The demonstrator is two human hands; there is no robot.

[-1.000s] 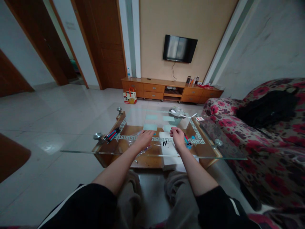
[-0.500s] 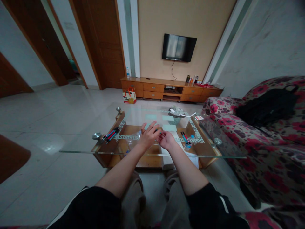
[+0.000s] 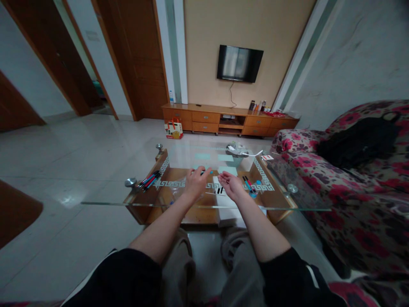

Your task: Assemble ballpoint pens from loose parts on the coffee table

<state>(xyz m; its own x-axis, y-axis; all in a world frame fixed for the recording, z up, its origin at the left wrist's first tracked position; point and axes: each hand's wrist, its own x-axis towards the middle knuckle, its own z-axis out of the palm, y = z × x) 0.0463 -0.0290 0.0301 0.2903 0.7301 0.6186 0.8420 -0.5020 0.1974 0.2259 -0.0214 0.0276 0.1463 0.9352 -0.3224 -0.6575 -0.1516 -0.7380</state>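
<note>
My left hand (image 3: 195, 183) is above the glass table, its fingers closed on a short dark pen part with a blue end (image 3: 211, 172) that points to the right. Opposite it, my right hand (image 3: 232, 185) is turned partly palm up with curled fingers; whatever lies in them is too small to make out. Between the hands on the glass are small black pen caps (image 3: 220, 190) and a thin dark refill-like stick (image 3: 215, 194). Several pens in black, red and blue (image 3: 149, 181) lie in a bundle at the left. More pens (image 3: 247, 184) lie right of my right hand.
The glass tabletop (image 3: 111, 204) has metal knobs (image 3: 131, 182) at its corners. A basket (image 3: 237, 159) shows beyond the hands. A white box (image 3: 226, 218) is below the glass. A flowered sofa (image 3: 358, 221) with a black bag (image 3: 361, 138) stands at the right.
My hands have moved apart from being close together. The black caps and thin stick on the glass between them now show, and so does the blue end in my left hand.
</note>
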